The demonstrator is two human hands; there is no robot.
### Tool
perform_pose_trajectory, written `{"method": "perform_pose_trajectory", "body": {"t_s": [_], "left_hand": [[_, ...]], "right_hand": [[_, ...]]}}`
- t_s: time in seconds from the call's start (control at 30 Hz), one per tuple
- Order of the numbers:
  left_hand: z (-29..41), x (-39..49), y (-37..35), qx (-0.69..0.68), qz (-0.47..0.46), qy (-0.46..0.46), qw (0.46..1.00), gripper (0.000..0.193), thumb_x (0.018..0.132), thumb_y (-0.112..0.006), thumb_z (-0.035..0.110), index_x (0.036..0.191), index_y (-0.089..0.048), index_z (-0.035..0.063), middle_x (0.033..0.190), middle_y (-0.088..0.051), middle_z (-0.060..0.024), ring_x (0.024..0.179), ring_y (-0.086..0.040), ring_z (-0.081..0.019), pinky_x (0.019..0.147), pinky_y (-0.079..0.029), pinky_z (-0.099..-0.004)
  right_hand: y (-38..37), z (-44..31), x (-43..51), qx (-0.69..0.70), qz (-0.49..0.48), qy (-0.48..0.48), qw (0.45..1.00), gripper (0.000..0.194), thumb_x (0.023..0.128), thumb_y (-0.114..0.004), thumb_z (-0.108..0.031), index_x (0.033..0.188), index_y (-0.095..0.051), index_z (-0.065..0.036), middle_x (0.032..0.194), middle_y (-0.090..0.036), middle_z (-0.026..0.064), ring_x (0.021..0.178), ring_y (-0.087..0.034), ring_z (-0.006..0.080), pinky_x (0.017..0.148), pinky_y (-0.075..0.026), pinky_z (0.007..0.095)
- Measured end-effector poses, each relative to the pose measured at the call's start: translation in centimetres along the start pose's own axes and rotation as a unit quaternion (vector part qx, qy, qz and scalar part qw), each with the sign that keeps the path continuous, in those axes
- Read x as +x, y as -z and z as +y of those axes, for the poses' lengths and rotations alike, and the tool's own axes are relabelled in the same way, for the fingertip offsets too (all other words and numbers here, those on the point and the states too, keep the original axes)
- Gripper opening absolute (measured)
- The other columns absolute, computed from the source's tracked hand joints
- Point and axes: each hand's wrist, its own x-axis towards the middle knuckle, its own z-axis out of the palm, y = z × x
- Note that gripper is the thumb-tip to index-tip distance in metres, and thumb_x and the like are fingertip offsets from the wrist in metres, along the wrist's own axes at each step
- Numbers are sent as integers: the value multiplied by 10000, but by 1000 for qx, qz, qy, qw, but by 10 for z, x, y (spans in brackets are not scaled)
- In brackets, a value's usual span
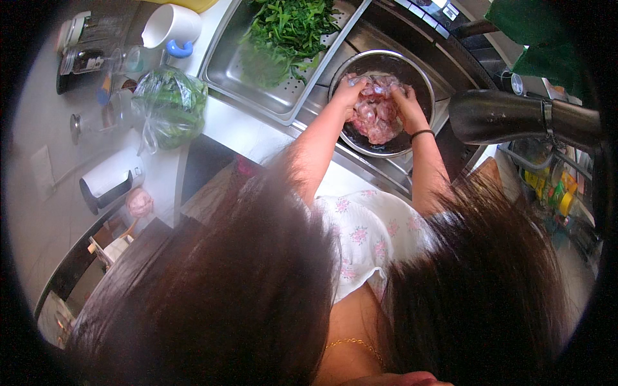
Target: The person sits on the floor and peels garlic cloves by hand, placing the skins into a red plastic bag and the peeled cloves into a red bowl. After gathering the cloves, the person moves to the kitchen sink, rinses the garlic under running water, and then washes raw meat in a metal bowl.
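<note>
A round metal bowl [431, 103] stands in the sink before me, with a heap of raw meat pieces [377, 113] in it. My left hand [351, 94] grips the upper left side of the heap, its fingers partly hidden among the pieces. On the heap's right side my right hand [409, 107] holds the meat, the fingers curled around it; a dark band circles that wrist. The meat looks wet and pink. Left of the bowl, a perforated steel tray [227, 72] holds cut leafy greens [289, 36].
A plastic bag of greens [171, 108] lies on the white counter [231, 128] at left, near a white cup [171, 26] and glass jars. A dark cylindrical fixture [497, 117] juts in from the right. The sink edge [357, 166] runs between my body and the bowl.
</note>
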Motion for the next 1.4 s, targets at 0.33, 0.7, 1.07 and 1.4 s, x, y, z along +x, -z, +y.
{"method": "perform_pose_trajectory", "body": {"t_s": [0.33,0.7,1.07,1.4], "left_hand": [[-16,-7,14,476,33,-72,876,548,764,-722,311,1119,-563,-75,1064,-624,-223,945,-621,-293,805,-483,-366],[-33,4,19,126,49,126,983,364,880,-624,310,1053,-592,-9,876,-658,-111,721,-644,-209,620,-555,-344],[27,-62,-16,396,-22,26,918,521,835,-638,427,1127,-559,3,1124,-594,-157,1033,-586,-276,834,-524,-390],[50,-49,-46,815,-193,-243,488,534,640,-792,222,1109,-576,86,1097,-607,-102,1098,-522,-324,928,-428,-436]], "right_hand": [[3,-5,-18,-117,-44,-43,991,258,850,-658,-250,1002,-610,-48,756,-621,17,554,-533,88,432,-399,229],[32,-6,-31,-312,-121,191,923,571,791,-687,-180,1284,-464,4,1190,-556,175,1106,-530,275,956,-409,334],[21,-16,-60,-486,-122,269,822,588,671,-714,-71,1222,-509,-85,1031,-632,190,950,-591,383,810,-484,401],[24,-49,-3,-444,-368,107,810,457,662,-755,-124,1056,-543,-30,851,-637,117,765,-593,218,746,-484,348]]}}
